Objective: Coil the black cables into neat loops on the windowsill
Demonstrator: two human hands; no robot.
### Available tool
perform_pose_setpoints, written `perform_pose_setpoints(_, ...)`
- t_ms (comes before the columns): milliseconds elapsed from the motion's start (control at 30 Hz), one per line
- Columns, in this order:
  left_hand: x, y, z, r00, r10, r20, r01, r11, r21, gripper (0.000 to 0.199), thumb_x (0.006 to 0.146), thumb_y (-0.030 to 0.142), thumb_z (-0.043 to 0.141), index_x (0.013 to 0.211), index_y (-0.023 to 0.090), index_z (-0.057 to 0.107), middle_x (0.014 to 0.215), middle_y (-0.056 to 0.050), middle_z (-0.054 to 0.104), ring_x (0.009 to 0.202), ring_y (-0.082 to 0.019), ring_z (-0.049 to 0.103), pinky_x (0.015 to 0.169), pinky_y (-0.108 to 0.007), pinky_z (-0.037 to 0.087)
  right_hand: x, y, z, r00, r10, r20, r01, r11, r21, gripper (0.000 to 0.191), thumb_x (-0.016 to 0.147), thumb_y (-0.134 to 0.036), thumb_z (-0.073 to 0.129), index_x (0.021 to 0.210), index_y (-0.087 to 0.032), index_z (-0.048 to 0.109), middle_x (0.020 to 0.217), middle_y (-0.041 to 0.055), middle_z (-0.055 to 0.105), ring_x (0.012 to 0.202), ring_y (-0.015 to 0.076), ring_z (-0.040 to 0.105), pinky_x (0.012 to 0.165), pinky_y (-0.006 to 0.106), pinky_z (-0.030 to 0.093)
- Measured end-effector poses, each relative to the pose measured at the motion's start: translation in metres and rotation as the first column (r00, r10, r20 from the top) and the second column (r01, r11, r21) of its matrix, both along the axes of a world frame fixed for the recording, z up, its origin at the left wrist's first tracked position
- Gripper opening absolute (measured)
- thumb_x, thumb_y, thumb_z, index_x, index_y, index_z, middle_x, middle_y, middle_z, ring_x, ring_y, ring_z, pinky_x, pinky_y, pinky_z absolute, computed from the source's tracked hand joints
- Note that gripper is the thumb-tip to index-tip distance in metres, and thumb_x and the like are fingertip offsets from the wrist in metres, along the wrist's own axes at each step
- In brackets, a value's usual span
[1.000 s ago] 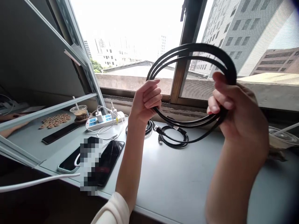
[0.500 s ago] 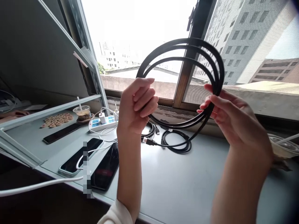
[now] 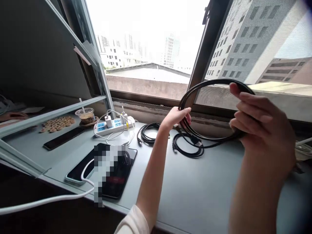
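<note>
- Head view: my left hand [image 3: 183, 116] pinches the coiled cable [image 3: 216, 81] at its left side; my right hand [image 3: 253, 112] curls fingers around its right side.
- It is in the air, over the table surface [image 3: 195, 188], toward the far edge.
- If my pinch loosens, loops could spring apart, or catch the lying coil [image 3: 191, 157].
- The ring stands nearly upright, opening toward me, long axis left to right.

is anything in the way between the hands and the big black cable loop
Nothing visible stands between them: the left hand holds the black cable loop at its left side, the right hand at its right. The smaller cable coil lies on the desk beyond the loop's lower edge.
</note>
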State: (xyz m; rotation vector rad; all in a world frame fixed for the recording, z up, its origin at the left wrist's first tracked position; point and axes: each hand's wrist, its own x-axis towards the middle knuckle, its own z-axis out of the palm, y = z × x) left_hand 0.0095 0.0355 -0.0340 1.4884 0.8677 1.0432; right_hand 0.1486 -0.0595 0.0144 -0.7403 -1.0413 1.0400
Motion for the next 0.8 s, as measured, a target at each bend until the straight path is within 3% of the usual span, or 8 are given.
perform_pose_setpoints(100, 0.000, 0.004, -0.005, 0.983, -0.109, -0.147, 0.098, 0.992, -0.079, 0.038, 0.087, 0.029, 0.040, 0.060, 0.010, 0.060, 0.049, -0.003, 0.059, 0.043, -0.013, 0.058, 0.048, -0.022, 0.046, -0.002, 0.003, -0.002, 0.981, -0.185, 0.065, 0.182, 0.982, 0.051, 0.021, 0.071, -0.015, 0.058, 0.089, -0.010, 0.069, 0.032, -0.0116, 0.024, 0.024, 0.0006, 0.014, 0.027, 0.018, 0.006)
perform_pose_setpoints(167, 0.004, 0.001, -0.004, 0.970, -0.141, -0.198, 0.119, 0.986, -0.120, 0.039, 0.087, 0.031, 0.036, 0.062, 0.011, 0.058, 0.047, -0.003, 0.057, 0.038, -0.015, 0.057, 0.046, -0.025, 0.045, -0.004, 0.005, -0.005, 0.930, -0.357, 0.082, 0.342, 0.927, 0.153, 0.016, 0.068, -0.017, 0.064, 0.081, -0.010, 0.070, 0.032, -0.0105, 0.026, 0.025, 0.0012, 0.017, 0.027, 0.019, 0.005)
perform_pose_setpoints(267, 0.013, 0.000, -0.004, 0.915, -0.284, -0.288, 0.228, 0.950, -0.213, 0.042, 0.086, 0.038, 0.035, 0.065, 0.010, 0.058, 0.046, -0.005, 0.058, 0.039, -0.016, 0.057, 0.052, -0.029, 0.049, -0.011, 0.004, -0.007, 0.903, -0.427, 0.054, 0.400, 0.879, 0.260, 0.013, 0.065, -0.019, 0.068, 0.075, -0.011, 0.071, 0.031, -0.0103, 0.026, 0.025, 0.0015, 0.018, 0.027, 0.019, 0.006)
perform_pose_setpoints(400, 0.023, 0.004, -0.007, 0.669, -0.660, -0.342, 0.530, 0.746, -0.403, 0.070, 0.085, 0.057, 0.015, 0.066, 0.010, 0.064, 0.053, -0.010, 0.062, 0.063, -0.019, 0.064, 0.083, -0.035, 0.048, -0.023, -0.005, -0.012, 0.885, -0.452, 0.111, 0.379, 0.838, 0.392, 0.015, 0.067, -0.025, 0.070, 0.079, -0.016, 0.074, 0.027, -0.0102, 0.026, 0.021, 0.0019, 0.017, 0.027, 0.019, 0.008)
perform_pose_setpoints(467, 0.022, 0.005, -0.010, 0.560, -0.741, -0.370, 0.631, 0.671, -0.390, 0.074, 0.083, 0.061, 0.010, 0.068, 0.014, 0.065, 0.058, -0.010, 0.064, 0.079, -0.020, 0.064, 0.092, -0.038, 0.042, -0.027, -0.008, -0.015, 0.876, -0.453, 0.165, 0.350, 0.833, 0.429, 0.015, 0.068, -0.027, 0.070, 0.081, -0.020, 0.074, 0.027, -0.0098, 0.027, 0.020, 0.0026, 0.018, 0.027, 0.020, 0.007)
perform_pose_setpoints(533, 0.019, 0.005, -0.013, 0.599, -0.717, -0.357, 0.654, 0.695, -0.300, 0.065, 0.082, 0.063, 0.018, 0.069, 0.020, 0.064, 0.063, -0.007, 0.066, 0.085, -0.021, 0.064, 0.088, -0.041, 0.043, -0.027, -0.010, -0.018, 0.885, -0.421, 0.200, 0.301, 0.844, 0.444, 0.013, 0.069, -0.029, 0.069, 0.080, -0.022, 0.074, 0.027, -0.0090, 0.030, 0.020, 0.0032, 0.020, 0.027, 0.020, 0.007)
perform_pose_setpoints(633, 0.013, 0.003, -0.013, 0.774, -0.605, -0.186, 0.586, 0.796, -0.151, 0.048, 0.080, 0.061, 0.037, 0.073, 0.021, 0.063, 0.074, -0.007, 0.067, 0.085, -0.024, 0.064, 0.075, -0.039, 0.048, -0.021, -0.005, -0.020, 0.924, -0.339, 0.177, 0.206, 0.832, 0.516, 0.012, 0.069, -0.028, 0.070, 0.079, -0.023, 0.074, 0.025, -0.0083, 0.031, 0.020, 0.0038, 0.020, 0.027, 0.021, 0.008)
perform_pose_setpoints(800, 0.013, 0.001, -0.005, 0.908, -0.412, 0.077, 0.412, 0.911, 0.026, 0.031, 0.082, 0.046, 0.049, 0.094, 0.019, 0.058, 0.099, -0.009, 0.064, 0.082, -0.019, 0.064, 0.069, -0.030, 0.047, -0.010, 0.007, -0.019, 0.986, -0.168, -0.013, 0.146, 0.816, 0.560, 0.015, 0.070, -0.025, 0.066, 0.083, -0.023, 0.074, 0.023, -0.0086, 0.027, 0.020, 0.0038, 0.015, 0.027, 0.021, 0.008)
